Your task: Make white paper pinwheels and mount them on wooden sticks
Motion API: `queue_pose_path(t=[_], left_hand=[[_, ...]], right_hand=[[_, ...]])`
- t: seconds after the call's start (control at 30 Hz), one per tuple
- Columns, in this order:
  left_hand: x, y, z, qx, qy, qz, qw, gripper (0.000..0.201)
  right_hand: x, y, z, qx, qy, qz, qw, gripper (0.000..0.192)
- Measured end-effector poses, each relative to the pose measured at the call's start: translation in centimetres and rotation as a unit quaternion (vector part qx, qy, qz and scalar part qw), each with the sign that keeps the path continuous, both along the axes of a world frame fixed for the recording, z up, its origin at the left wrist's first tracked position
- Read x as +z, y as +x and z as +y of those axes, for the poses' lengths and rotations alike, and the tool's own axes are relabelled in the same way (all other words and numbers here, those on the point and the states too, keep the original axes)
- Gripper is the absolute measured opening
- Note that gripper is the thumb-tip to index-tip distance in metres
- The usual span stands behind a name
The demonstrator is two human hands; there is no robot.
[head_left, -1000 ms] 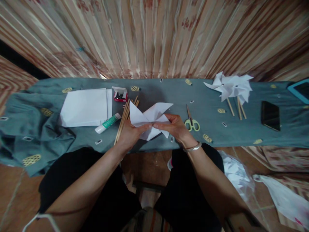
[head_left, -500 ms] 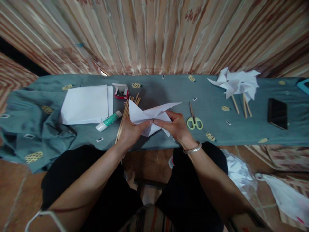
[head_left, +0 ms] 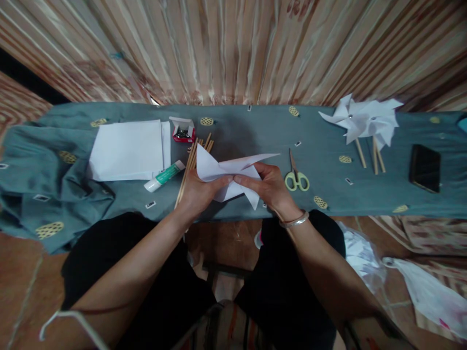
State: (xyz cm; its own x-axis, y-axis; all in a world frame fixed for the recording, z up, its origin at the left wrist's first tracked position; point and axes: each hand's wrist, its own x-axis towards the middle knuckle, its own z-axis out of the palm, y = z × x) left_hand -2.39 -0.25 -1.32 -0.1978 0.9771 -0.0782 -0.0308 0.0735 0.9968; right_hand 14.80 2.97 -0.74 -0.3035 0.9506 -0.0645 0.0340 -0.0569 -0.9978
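Surface: long table under a grey-teal cloth [head_left: 248, 131] with yellow oval motifs; cloth bunches and hangs off the far-left end. Behind the table, a striped pink/brown curtain [head_left: 233, 48] fills the background. Floor is reddish-brown tile; white plastic bags [head_left: 423, 291] lie on it, right of the person's knees.

Landmark = scissors [head_left: 296, 177], yellow-green handles, flat on the cloth.

- Folded white paper [head_left: 233, 170]: just left of the scissors, held above the near table edge. Points stick out to the upper left, far right and lower right.
- Left hand [head_left: 199, 189]: pinching the paper's centre from the left, thumb on top.
- Right hand [head_left: 272, 187]: pinching the same centre from the right, thumb tip nearly meeting the left thumb; silver bangle on that wrist. Hand sits just left of the scissors, not touching them.
- Bundle of wooden sticks [head_left: 189, 167]: further left of the scissors, partly hidden behind the left hand and paper.
- Glue tube [head_left: 164, 176], white with a green label: left of the sticks.
- Small red box [head_left: 183, 131], lid open: up and left of the scissors, near the stick tips.
- Stack of white sheets [head_left: 127, 150]: far left of the scissors.
- Finished paper pinwheels [head_left: 365, 121] on sticks: right of the scissors, toward the far edge.
- Black phone [head_left: 424, 167]: well right of the scissors, beyond the pinwheels.
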Motion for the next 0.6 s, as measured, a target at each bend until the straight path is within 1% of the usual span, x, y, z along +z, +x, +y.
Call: queue_pose_path(t=[0.13,0.27,0.4,0.6], left_hand=[[0.2,-0.1,0.1,-0.012,0.007,0.004,1.000,0.044],[0.6,0.0,0.0,-0.020,-0.001,-0.004,1.000,0.040],[1.1,0.2,0.0,-0.019,-0.006,-0.006,1.000,0.037],[1.2,0.2,0.0,-0.006,-0.015,0.011,1.000,0.039]], right_hand=[[-0.1,0.0,0.0,-0.003,-0.001,-0.005,1.000,0.031],[-0.2,0.0,0.0,-0.003,-0.010,0.000,1.000,0.031],[-0.1,-0.2,-0.1,-0.011,-0.027,0.003,1.000,0.035],[0.1,-0.1,-0.1,-0.016,-0.015,-0.006,1.000,0.035]])
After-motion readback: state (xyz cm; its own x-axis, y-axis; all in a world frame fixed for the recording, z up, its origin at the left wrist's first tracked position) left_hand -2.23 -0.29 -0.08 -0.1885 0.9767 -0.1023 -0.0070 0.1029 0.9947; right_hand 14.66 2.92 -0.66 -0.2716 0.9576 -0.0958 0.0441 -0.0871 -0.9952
